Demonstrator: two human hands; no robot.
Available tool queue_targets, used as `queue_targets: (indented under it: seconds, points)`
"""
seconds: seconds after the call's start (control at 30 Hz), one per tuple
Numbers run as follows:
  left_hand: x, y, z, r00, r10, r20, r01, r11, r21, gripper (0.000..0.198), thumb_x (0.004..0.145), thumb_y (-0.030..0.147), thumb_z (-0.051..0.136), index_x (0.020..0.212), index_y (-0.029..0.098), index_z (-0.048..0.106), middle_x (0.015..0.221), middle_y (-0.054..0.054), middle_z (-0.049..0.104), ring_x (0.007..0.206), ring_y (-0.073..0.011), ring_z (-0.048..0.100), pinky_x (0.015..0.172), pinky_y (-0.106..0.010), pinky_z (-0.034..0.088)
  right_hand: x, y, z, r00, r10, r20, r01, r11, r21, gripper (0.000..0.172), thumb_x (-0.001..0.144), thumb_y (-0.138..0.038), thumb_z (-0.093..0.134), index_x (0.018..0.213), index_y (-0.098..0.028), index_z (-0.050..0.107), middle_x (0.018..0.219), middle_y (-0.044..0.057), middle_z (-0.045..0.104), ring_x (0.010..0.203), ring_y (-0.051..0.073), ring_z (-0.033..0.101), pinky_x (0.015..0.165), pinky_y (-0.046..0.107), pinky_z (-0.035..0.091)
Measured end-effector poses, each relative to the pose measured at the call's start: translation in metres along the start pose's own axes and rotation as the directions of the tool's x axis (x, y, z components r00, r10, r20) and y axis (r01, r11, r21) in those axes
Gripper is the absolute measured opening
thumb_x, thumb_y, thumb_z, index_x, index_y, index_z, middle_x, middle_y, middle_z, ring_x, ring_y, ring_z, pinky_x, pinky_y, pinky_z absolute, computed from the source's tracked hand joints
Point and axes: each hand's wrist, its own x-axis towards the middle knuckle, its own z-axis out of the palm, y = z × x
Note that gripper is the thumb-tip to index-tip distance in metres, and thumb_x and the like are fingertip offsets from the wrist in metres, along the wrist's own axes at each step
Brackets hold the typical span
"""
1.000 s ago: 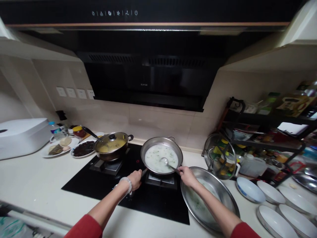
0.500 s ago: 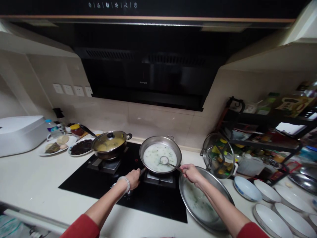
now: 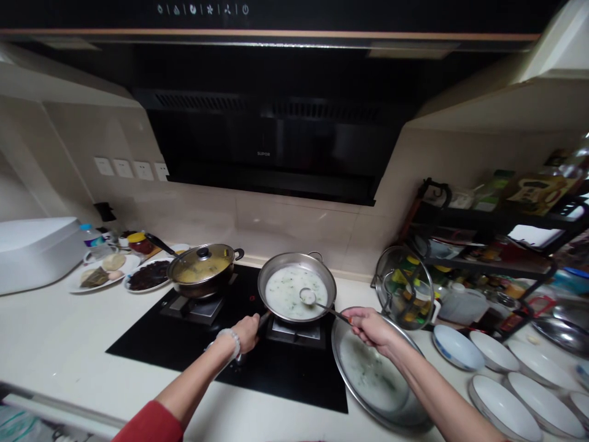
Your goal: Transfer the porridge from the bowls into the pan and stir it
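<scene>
A steel pan [image 3: 322, 274] of white, green-flecked liquid sits on the right burner of the black cooktop [image 3: 193, 337]. My left hand [image 3: 246, 332] is closed around the pan's dark handle at its near side. My right hand [image 3: 373, 326] grips the handle of a metal ladle [image 3: 308, 297], whose filled bowl is lifted just above the liquid. Below my right forearm lies a wide steel tray [image 3: 416, 359] holding a thin layer of the same white liquid.
A lidded pot [image 3: 202, 269] with yellow contents stands on the left burner. Plates of food [image 3: 115, 273] and a white appliance [image 3: 32, 248] are at far left. A glass lid [image 3: 405, 288] leans by a cluttered rack [image 3: 497, 245]. Several white bowls [image 3: 506, 380] fill the right counter.
My right hand has drawn back toward the tray, and the ladle has risen out of the liquid with a scoop in it. My left hand stays on the pan handle.
</scene>
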Motion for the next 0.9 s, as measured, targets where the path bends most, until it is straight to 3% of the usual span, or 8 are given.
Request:
queue_targets:
  seconds: [0.13,0.33,0.43,0.53,0.6,0.7,0.8,0.9]
  points:
    - [0.001,-0.001,0.001,1.000,-0.009,0.004,0.009,1.000,-0.003,0.035,0.075,0.019,0.057,0.108,0.014,0.049,0.104,-0.014,0.066,0.095,-0.0243,0.066,0.075,-0.027,0.049,-0.015,0.014,-0.026,0.999,-0.032,-0.028,0.033,0.998,0.053,0.036,0.068,-0.022,0.052,0.103,-0.013,0.058,0.044,-0.009,0.045,0.031,0.003,0.024,0.034,0.015,0.010]
    - [0.001,-0.001,0.001,1.000,-0.020,0.014,0.020,1.000,-0.018,0.034,0.075,0.019,0.057,0.107,0.014,0.048,0.106,-0.015,0.066,0.096,-0.0249,0.066,0.076,-0.028,0.049,-0.046,0.053,-0.068,0.983,0.021,-0.182,-0.008,0.997,0.072,0.054,0.061,-0.032,0.057,0.111,-0.011,0.056,0.045,-0.008,0.045,0.033,0.003,0.025,0.037,0.017,0.012]
    - [0.001,-0.001,0.001,1.000,-0.024,0.012,0.025,1.000,-0.015,0.033,0.076,0.020,0.057,0.108,0.014,0.048,0.106,-0.015,0.065,0.097,-0.0246,0.065,0.077,-0.028,0.049,-0.052,0.085,-0.087,0.959,0.003,-0.284,-0.002,1.000,0.005,0.057,0.061,-0.036,0.054,0.111,-0.008,0.058,0.044,-0.007,0.044,0.036,0.007,0.035,0.038,0.019,0.022]
    - [0.001,-0.001,0.000,1.000,-0.016,0.011,0.016,1.000,-0.003,0.033,0.076,0.019,0.056,0.108,0.015,0.048,0.104,-0.013,0.066,0.099,-0.0233,0.065,0.078,-0.027,0.049,-0.049,0.120,-0.099,0.927,-0.119,-0.356,0.051,0.979,-0.195,0.050,0.065,-0.036,0.047,0.105,-0.009,0.064,0.047,-0.001,0.053,0.045,0.015,0.051,0.045,0.025,0.038]
    - [0.000,0.000,-0.001,1.000,-0.011,0.013,0.011,1.000,0.001,0.034,0.076,0.019,0.056,0.109,0.015,0.048,0.103,-0.013,0.066,0.099,-0.0232,0.065,0.078,-0.027,0.049,-0.049,0.142,-0.101,0.888,-0.251,-0.385,0.081,0.910,-0.406,0.043,0.069,-0.033,0.043,0.099,-0.014,0.068,0.064,0.008,0.067,0.063,0.022,0.063,0.058,0.030,0.047]
    - [-0.001,0.000,-0.002,1.000,-0.008,0.020,0.008,1.000,-0.005,0.035,0.076,0.018,0.056,0.110,0.014,0.049,0.102,-0.013,0.066,0.097,-0.0238,0.065,0.078,-0.027,0.049,-0.057,0.165,-0.093,0.854,-0.364,-0.372,-0.012,0.701,-0.713,0.044,0.074,-0.026,0.040,0.107,-0.019,0.069,0.092,0.014,0.073,0.085,0.029,0.068,0.070,0.034,0.050]
    - [-0.002,0.001,-0.003,1.000,-0.009,0.023,0.009,1.000,-0.015,0.035,0.075,0.018,0.056,0.110,0.016,0.051,0.099,-0.012,0.066,0.097,-0.0241,0.065,0.077,-0.027,0.049,-0.069,0.178,-0.080,0.865,-0.405,-0.298,-0.097,0.447,-0.889,0.056,0.073,-0.011,0.038,0.123,-0.023,0.061,0.107,0.014,0.070,0.079,0.029,0.069,0.065,0.036,0.048]
    - [-0.001,0.001,-0.003,1.000,-0.012,0.016,0.012,1.000,-0.014,0.036,0.075,0.019,0.055,0.110,0.017,0.051,0.099,-0.011,0.066,0.097,-0.0237,0.066,0.077,-0.026,0.049,-0.074,0.177,-0.074,0.861,-0.418,-0.289,-0.122,0.382,-0.916,0.062,0.073,-0.007,0.034,0.129,-0.023,0.055,0.115,0.014,0.066,0.073,0.028,0.069,0.062,0.036,0.047]
